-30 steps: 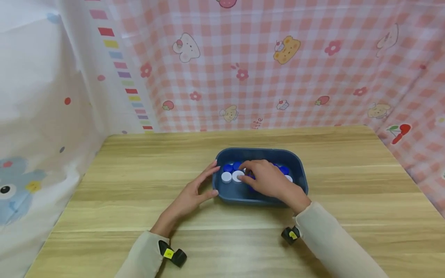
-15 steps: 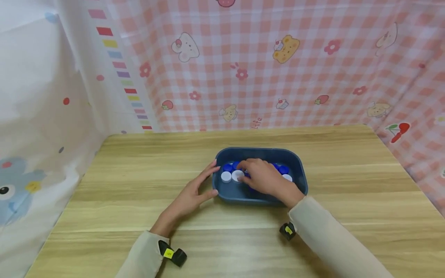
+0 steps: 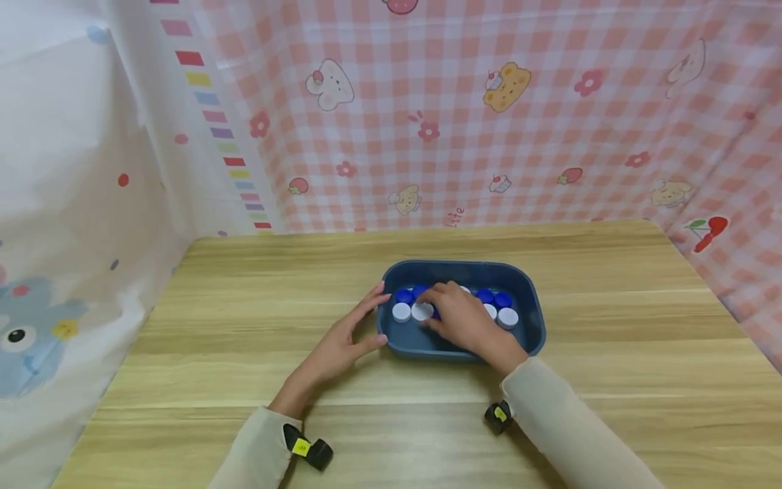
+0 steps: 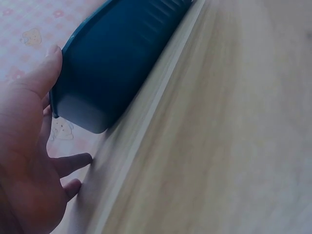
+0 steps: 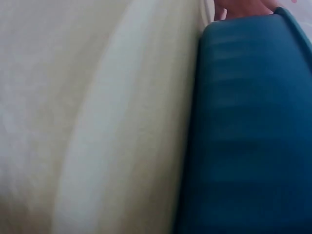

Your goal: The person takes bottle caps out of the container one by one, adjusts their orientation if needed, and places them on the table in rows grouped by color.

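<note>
A dark blue tray point(image 3: 427, 353) with rounded corners stands on the wooden table, holding blue and white bottle caps in two rough rows. My left hand point(image 3: 339, 348) reaches its left end, thumb and fingertips spread at the rim; the left wrist view shows the thumb point(image 4: 46, 70) against the wall. Inside the tray, my right hand point(image 3: 466, 319) has its index finger and thumb bent around a white cap point(image 3: 421, 312). Left of that cap sits another white cap point(image 3: 401, 312). The palm hides caps in the middle. In the right wrist view, the tray's side point(image 5: 253, 122) covers the right half.
Blue caps point(image 3: 404, 296) lie along the back left of the tray, with more blue caps point(image 3: 503, 300) and a white cap point(image 3: 508, 318) at the right. The table point(image 3: 244, 292) surrounds the tray. A checked cloth point(image 3: 366, 136) hangs behind it.
My right hand has shifted slightly left and closer around the white cap, uncovering more caps at the tray's right. My left hand stays at the rim.
</note>
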{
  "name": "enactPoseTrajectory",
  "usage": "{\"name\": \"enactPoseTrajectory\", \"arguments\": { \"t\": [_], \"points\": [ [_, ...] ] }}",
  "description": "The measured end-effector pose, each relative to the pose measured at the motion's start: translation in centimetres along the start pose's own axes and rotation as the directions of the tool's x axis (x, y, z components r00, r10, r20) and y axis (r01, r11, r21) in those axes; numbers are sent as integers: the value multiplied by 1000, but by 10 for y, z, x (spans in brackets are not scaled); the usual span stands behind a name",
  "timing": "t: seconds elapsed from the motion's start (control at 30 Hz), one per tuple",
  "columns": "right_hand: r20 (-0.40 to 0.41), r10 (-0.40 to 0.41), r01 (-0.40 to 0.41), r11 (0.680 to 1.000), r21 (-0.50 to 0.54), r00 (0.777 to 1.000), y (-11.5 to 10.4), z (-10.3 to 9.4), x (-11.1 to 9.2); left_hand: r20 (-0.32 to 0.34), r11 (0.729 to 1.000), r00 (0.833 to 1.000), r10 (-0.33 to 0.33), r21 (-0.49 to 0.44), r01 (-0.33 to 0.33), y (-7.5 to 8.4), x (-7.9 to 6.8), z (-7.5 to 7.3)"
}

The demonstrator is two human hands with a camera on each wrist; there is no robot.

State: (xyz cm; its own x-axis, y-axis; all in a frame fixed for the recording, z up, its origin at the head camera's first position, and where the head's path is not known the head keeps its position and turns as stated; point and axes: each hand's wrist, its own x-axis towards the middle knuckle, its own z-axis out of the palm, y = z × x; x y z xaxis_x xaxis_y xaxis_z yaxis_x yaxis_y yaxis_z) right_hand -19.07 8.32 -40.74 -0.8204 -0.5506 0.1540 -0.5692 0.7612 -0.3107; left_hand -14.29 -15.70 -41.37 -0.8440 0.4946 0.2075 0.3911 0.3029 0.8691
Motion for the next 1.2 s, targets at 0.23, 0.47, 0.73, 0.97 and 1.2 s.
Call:
{"name": "enactPoseTrajectory", "arguments": {
  "t": [0.23, 0.47, 0.73, 0.97, 1.2],
  "points": [
    [-44, -10, 7, 998, -55, 999, 2, 6, -1, -2, 1000, 1000, -2, 12, 2, 1, 2, 2],
    [-35, -21, 18, 997, -78, 999, 1, 8, 0, -7, 1000, 1000, -15, 7, 15, 1, 2, 2],
    [-21, -15, 14, 998, -63, 1000, 1, 9, 2, -15, 1000, 1000, 4, 13, -4, -14, 4, 4],
    [9, -6, 7, 999, -40, 1000, 0, 10, 2, -10, 999, 1000, -1, 43, 2, -39, 3, 6],
    [2, -9, 9, 999, -39, 1000, 0, 9, 3, -6, 999, 1000, 1, 34, -1, -40, 5, 5]
  ]
}}
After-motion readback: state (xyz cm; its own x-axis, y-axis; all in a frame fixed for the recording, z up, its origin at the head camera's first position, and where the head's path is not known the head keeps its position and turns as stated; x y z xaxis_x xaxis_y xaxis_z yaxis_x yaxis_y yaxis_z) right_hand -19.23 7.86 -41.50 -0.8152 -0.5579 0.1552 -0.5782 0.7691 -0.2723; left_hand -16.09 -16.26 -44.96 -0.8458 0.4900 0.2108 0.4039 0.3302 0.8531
